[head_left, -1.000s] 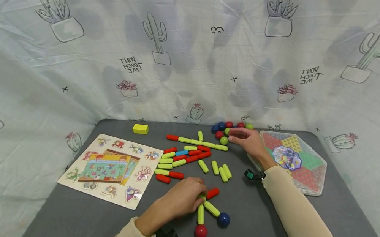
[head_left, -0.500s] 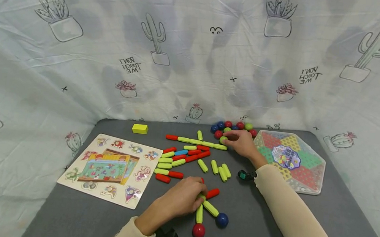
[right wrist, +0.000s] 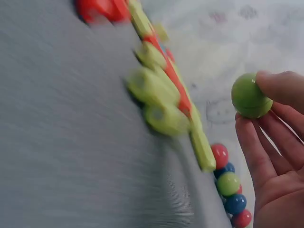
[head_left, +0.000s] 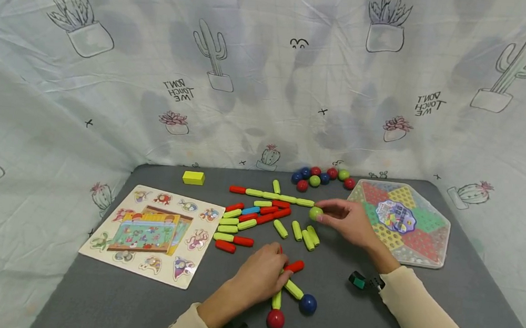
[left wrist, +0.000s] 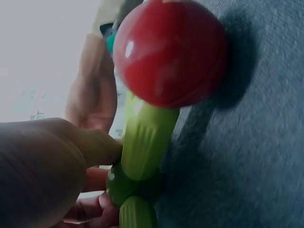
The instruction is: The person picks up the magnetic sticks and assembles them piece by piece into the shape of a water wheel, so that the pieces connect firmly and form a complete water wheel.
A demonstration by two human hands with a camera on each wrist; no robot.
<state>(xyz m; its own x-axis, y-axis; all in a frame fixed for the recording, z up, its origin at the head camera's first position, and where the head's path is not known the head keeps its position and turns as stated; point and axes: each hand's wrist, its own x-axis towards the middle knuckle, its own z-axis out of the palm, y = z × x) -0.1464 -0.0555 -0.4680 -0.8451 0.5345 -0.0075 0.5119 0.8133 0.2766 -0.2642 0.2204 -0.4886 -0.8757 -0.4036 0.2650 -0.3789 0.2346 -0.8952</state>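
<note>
My right hand point(head_left: 351, 221) pinches a green ball point(head_left: 316, 213) between thumb and fingertips, raised off the table as the right wrist view shows. Lower down, my left hand point(head_left: 259, 272) grips a stick-and-ball assembly point(head_left: 294, 289) at its middle. In the left wrist view the thumb touches a yellow-green stick point(left wrist: 146, 137) beside a green hub ball point(left wrist: 121, 183). A red ball point(head_left: 275, 320) and a blue ball point(head_left: 308, 304) cap two of its sticks, and a red stick point(head_left: 294, 266) points away to the right. My fingers hide part of the hub.
Loose yellow-green and red sticks point(head_left: 247, 226) lie left of centre, with a long joined row point(head_left: 271, 196) behind them. Several balls point(head_left: 315, 180) cluster at the back. A picture board point(head_left: 151, 235) lies left, a yellow block point(head_left: 193, 178) behind it, a hexagonal box point(head_left: 402, 223) right.
My right hand reached the ball cluster, took the green ball and has drawn it back toward me. My left hand has shifted slightly, still gripping the assembly.
</note>
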